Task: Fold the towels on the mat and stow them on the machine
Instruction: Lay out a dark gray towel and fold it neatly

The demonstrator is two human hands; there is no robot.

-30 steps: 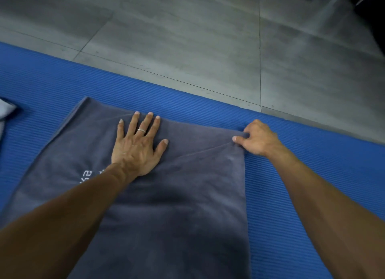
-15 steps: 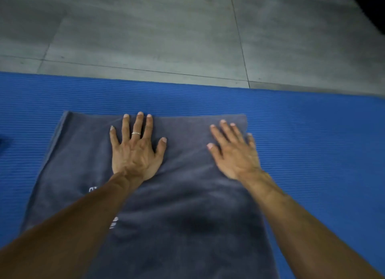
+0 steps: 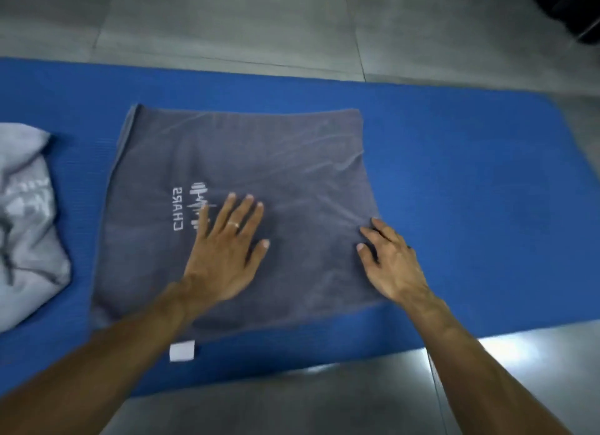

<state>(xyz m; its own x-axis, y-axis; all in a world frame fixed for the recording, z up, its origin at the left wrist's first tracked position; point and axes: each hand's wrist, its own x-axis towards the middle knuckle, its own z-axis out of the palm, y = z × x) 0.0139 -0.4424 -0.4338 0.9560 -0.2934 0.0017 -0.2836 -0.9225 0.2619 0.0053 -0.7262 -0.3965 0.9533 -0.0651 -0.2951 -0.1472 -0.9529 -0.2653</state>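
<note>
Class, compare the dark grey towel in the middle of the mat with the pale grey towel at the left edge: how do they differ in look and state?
The dark grey towel lies flat and squared; the pale grey towel sits bunched in a heap. The dark one is charcoal, the pale one light grey. The left hand and right hand rest on the dark towel; nothing touches the pale one. Both lie on the blue mat and carry pale printing.

Layout: towel [image 3: 259, 161] on the mat [image 3: 470, 191], mat on the floor [image 3: 259, 22].
We find both hands on the towel, left hand [image 3: 224, 259] mid-towel, right hand [image 3: 394, 265] at its right edge; a second towel [image 3: 26, 223] lies left.
</note>
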